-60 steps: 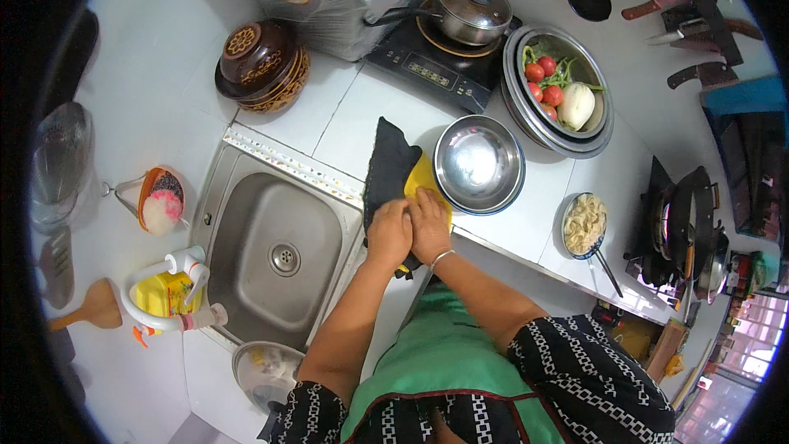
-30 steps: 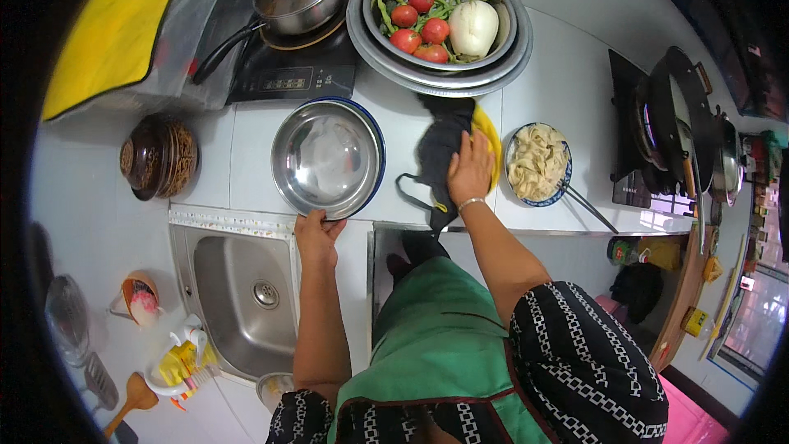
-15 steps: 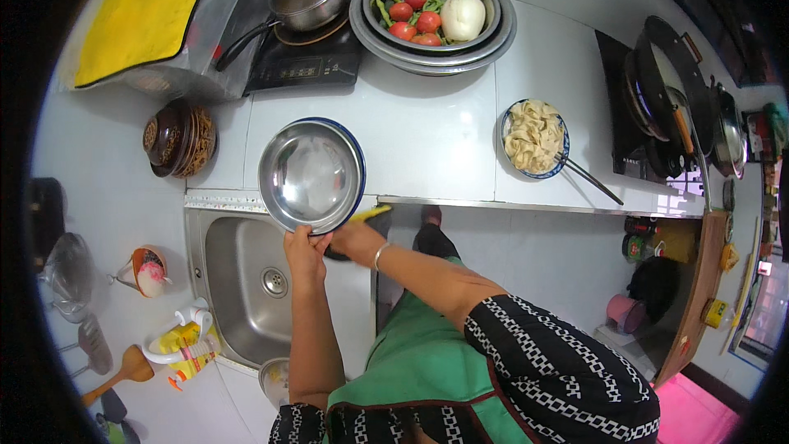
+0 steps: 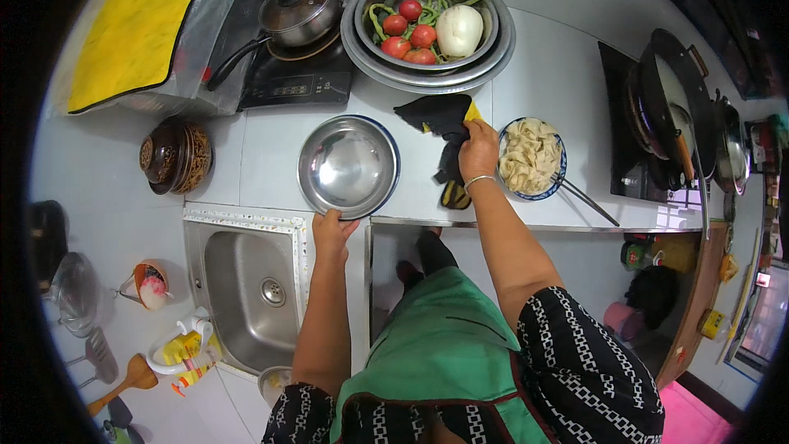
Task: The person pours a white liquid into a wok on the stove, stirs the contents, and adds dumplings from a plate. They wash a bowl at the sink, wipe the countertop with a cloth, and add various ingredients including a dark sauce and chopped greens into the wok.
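Observation:
My left hand (image 4: pixel 333 234) grips the near rim of a shiny round metal bowl (image 4: pixel 347 166), which sits at the front of the white counter. A blue edge shows beneath it, as if another dish lies under it. To the right, my right hand (image 4: pixel 478 150) is closed on a black and yellow cloth (image 4: pixel 448 123) that lies crumpled on the counter. Just right of that hand stands a blue-and-white bowl (image 4: pixel 530 158) of flat pale noodles or dough pieces, with dark chopsticks (image 4: pixel 588 199) resting on its rim.
Stacked metal basins (image 4: pixel 427 86) with tomatoes, green beans and a pale round vegetable stand at the back. A lidded saucepan (image 4: pixel 300 12) sits on an induction cooker (image 4: pixel 296 89). The steel sink (image 4: pixel 246 279) is at near left; a wok (image 4: pixel 670 74) stands on the right.
My right hand has moved from beside the bowl rightward onto the counter with the black and yellow cloth. The metal bowl has shifted right and now sits lower on the counter.

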The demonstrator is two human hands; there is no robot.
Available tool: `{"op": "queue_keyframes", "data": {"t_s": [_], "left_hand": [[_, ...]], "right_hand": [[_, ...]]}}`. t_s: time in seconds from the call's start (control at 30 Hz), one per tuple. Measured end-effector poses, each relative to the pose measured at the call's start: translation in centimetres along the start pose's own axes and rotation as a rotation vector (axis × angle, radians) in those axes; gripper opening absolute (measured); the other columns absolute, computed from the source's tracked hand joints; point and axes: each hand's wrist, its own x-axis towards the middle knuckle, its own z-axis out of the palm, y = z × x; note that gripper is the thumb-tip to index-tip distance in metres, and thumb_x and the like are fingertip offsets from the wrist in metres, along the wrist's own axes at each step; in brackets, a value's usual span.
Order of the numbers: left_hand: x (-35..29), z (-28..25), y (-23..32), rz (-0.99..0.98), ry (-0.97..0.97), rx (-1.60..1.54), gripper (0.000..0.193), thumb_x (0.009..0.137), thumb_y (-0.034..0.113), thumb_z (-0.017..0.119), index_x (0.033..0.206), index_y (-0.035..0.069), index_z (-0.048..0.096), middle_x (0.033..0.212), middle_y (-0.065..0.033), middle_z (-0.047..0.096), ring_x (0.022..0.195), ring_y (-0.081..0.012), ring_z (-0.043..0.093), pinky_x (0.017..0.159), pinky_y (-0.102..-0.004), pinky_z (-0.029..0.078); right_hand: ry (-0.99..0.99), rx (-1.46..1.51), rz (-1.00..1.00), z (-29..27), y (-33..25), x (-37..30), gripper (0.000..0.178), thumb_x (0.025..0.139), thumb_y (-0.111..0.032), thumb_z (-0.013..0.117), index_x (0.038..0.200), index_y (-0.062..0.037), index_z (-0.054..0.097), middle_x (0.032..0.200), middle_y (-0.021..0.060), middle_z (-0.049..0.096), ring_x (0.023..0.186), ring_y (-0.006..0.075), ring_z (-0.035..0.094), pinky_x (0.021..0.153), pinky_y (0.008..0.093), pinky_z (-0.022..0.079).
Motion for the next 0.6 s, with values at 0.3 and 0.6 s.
{"op": "queue_keyframes", "data": {"t_s": [0.3,0.6], "left_hand": [[2.6,2.7,-1.0,-0.123,-0.133,-0.062,0.038,0.080,0.011,0.056,0.111,-0.004,0.039,0.100,-0.0167,0.051,0.083,-0.0315,0.061,0.066,-0.0326,0.056],[-8.8,7.7,-3.6,-0.300,-0.635,0.165,0.040,0.087,0.026,0.055,0.117,0.002,0.045,0.107,-0.0169,0.059,0.083,-0.0247,0.064,0.065,-0.0307,0.054]], "right_hand": [[-0.361,0.382,-0.014,-5.8,-2.8,-6.7,0.041,0.072,0.000,0.054,0.113,-0.0032,0.054,0.124,0.0210,0.046,0.111,0.0377,0.048,0.093,0.0404,0.042],[-0.412,0.459,0.320,-17.3,-2.6,-11.2,0.025,0.079,-0.010,0.053,0.102,-0.0078,0.062,0.101,0.0168,0.060,0.088,0.0311,0.060,0.079,0.0355,0.048]]}}
